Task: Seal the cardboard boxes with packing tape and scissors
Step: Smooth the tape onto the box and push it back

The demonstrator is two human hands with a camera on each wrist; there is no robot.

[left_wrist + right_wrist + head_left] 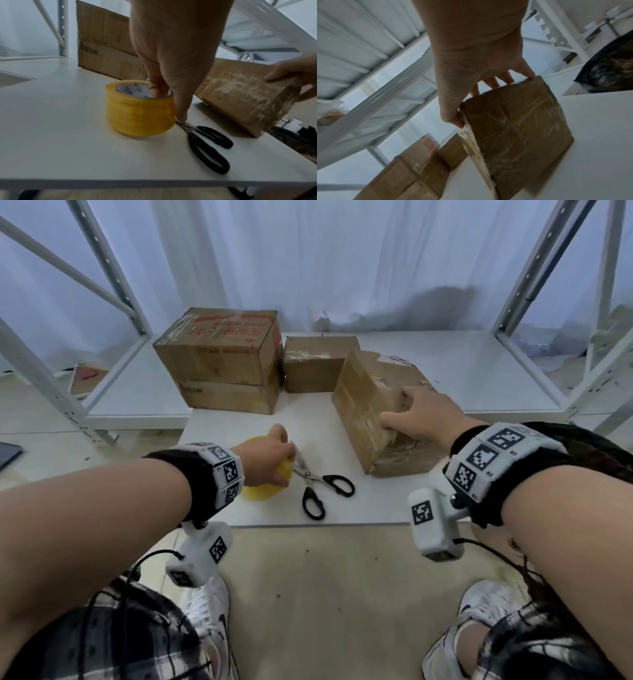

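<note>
A yellow roll of packing tape (139, 109) stands on the white table (60, 121). My left hand (270, 455) grips it, fingers down inside its core (157, 88) and thumb along its outer side; in the head view the tape (263, 491) shows under the hand. Black-handled scissors (317, 486) (208, 146) lie just right of the roll, blades toward it. My right hand (419, 414) holds the near top end of a taped cardboard box (370, 412) (517, 129), thumb on the left edge, fingers over the top. That box (243, 97) sits tilted on the table.
A large cardboard box (222, 361) with red print stands at the back left of the table, a small box (315, 362) beside it. White metal shelf frames (113, 285) flank both sides. The table's front edge (308, 524) is near my knees.
</note>
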